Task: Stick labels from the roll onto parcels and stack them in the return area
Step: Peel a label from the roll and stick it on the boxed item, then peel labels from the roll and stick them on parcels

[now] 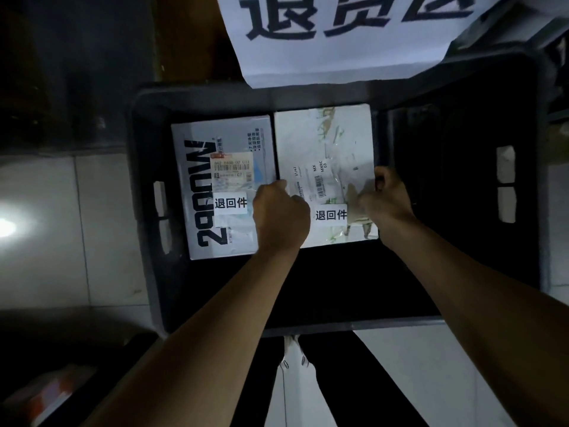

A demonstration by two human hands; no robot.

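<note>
Two white parcels lie side by side in a dark plastic crate point(147, 211). The left parcel point(197, 186) bears big black lettering, a shipping label and a white return sticker point(231, 203). On the right parcel point(326, 143) sit a barcode label and its own return sticker point(331, 215). My left hand point(281, 214) grips the right parcel's left edge, fingers curled down into the gap between the two. My right hand point(385, 198) grips its right edge. No label roll is in view.
A white paper sign point(338, 41) with large black characters hangs above the crate's far rim. The crate's right half point(455, 186) and near part hold nothing. Pale floor tiles point(61, 229) lie to the left. A box point(46, 392) sits at the lower left. My legs stand below.
</note>
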